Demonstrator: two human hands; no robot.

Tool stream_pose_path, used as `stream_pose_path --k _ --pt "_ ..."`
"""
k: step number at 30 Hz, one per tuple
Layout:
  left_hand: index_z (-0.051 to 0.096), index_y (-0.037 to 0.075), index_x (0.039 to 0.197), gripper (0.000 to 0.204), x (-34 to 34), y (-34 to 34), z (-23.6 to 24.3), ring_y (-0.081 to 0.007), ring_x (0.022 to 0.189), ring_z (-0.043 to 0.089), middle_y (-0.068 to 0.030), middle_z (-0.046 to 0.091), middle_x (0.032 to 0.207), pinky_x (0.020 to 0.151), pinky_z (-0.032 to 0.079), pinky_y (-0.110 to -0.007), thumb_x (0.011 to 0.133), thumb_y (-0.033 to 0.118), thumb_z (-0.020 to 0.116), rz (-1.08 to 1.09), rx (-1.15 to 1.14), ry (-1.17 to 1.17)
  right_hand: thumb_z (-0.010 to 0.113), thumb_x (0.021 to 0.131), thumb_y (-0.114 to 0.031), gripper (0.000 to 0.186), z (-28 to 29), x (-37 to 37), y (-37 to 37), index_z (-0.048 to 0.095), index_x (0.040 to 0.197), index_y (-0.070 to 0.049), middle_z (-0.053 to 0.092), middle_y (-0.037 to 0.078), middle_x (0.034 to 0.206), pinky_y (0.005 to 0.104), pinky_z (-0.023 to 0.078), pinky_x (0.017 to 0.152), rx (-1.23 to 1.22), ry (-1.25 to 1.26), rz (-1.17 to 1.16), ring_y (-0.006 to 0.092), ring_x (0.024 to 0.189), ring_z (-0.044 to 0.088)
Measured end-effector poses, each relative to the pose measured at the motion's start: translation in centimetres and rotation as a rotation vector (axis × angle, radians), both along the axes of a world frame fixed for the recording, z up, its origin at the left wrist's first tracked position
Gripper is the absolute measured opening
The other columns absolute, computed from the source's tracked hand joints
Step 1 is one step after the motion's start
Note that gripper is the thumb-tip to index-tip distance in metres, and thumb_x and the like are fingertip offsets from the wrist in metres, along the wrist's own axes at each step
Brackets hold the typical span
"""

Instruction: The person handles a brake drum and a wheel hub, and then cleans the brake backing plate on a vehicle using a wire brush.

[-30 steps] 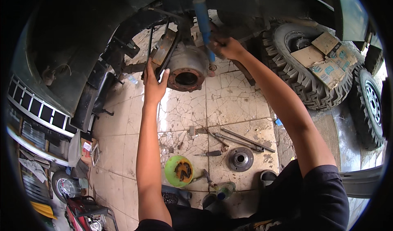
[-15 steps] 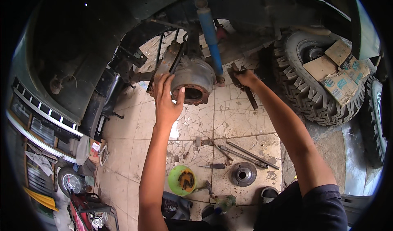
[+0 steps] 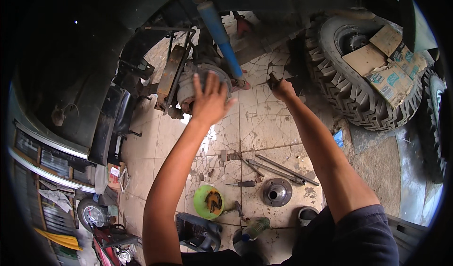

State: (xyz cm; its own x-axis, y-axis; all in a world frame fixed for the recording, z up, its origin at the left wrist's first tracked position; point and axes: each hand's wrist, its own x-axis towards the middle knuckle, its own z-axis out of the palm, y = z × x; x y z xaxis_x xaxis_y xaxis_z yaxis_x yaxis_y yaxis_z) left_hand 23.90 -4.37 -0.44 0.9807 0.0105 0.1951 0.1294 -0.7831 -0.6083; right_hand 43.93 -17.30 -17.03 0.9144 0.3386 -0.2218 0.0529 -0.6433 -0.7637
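A grey, partly rusty axle housing [image 3: 185,89] sits under the vehicle body, beside a stack of metal plates [image 3: 169,77] and a blue shock absorber [image 3: 212,25]. My left hand [image 3: 210,101] is spread over the housing, fingers apart, holding nothing; whether it touches the metal I cannot tell. To the right of the absorber's lower end, my right hand [image 3: 284,89] is closed on a dark tool [image 3: 273,80], mostly hidden by the fingers and foreshortened, above the cracked tile floor [image 3: 262,124].
A large tyre [image 3: 325,77] with cardboard [image 3: 382,77] on it stands right. Below lie metal rods [image 3: 278,169], a screwdriver [image 3: 245,184], a flanged hub [image 3: 276,192], a green bowl [image 3: 203,200] and a plastic bottle [image 3: 255,228]. A red wheeled machine [image 3: 106,242] is lower left.
My right hand has moved from beside the shock absorber down and rightward with the dark tool. My left hand has shifted from the housing's left side over its middle, fingers now spread wider.
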Motion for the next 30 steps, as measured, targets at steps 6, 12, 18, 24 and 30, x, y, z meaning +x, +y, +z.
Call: stream_pose_path --k 6,12,18,24,30 --pt "0.050 -0.001 0.129 0.064 -0.4 0.9 1.3 -0.0273 0.138 0.029 -0.0174 0.043 0.140 0.114 0.007 -0.054 0.095 0.052 0.037 -0.018 -0.003 -0.235 0.052 0.088 -0.037 0.050 -0.1 -1.8 0.9 0.057 0.119 0.001 0.058 0.025 0.120 0.0414 0.045 0.097 0.020 0.083 0.113 0.0386 0.114 0.055" --pt "0.058 0.002 0.118 0.048 -1.4 -1.6 1.1 -0.0284 0.129 0.042 -0.0142 0.055 0.127 0.113 0.017 -0.051 0.092 0.042 0.048 -0.087 -0.274 0.158 0.052 0.088 -0.041 0.060 -4.1 1.3 2.0 0.045 0.127 0.003 0.057 0.029 0.119 0.0448 0.041 0.099 0.119 0.034 -0.024 0.0420 0.115 0.053" --pt "0.058 0.001 0.118 0.043 -6.9 0.3 3.2 -0.0313 0.131 0.037 -0.0176 0.048 0.133 0.113 0.018 -0.052 0.088 0.032 0.056 -0.093 -0.250 -0.049 0.047 0.090 -0.053 0.065 -2.3 -2.2 3.1 0.044 0.124 0.002 0.060 0.029 0.112 0.0473 0.044 0.093 0.252 0.007 0.061 0.0434 0.109 0.055" --pt "0.048 0.002 0.127 0.048 -9.0 3.4 5.6 -0.0332 0.133 0.034 -0.0179 0.037 0.141 0.112 0.018 -0.056 0.085 0.022 0.060 -0.064 -0.247 -0.445 0.049 0.089 -0.053 0.062 -2.4 -1.9 5.1 0.053 0.111 0.006 0.063 0.029 0.100 0.0438 0.049 0.081 0.223 -0.066 0.010 0.0403 0.095 0.063" --pt "0.052 0.004 0.122 0.040 -11.0 2.6 2.4 -0.0344 0.118 0.049 -0.0161 0.050 0.128 0.110 0.029 -0.048 0.083 0.008 0.058 -0.166 -0.395 -0.389 0.055 0.091 -0.031 0.037 -1.3 -2.4 5.6 0.060 0.095 0.006 0.062 0.013 0.075 0.0352 0.047 0.056 0.452 0.235 0.015 0.0211 0.060 0.058"
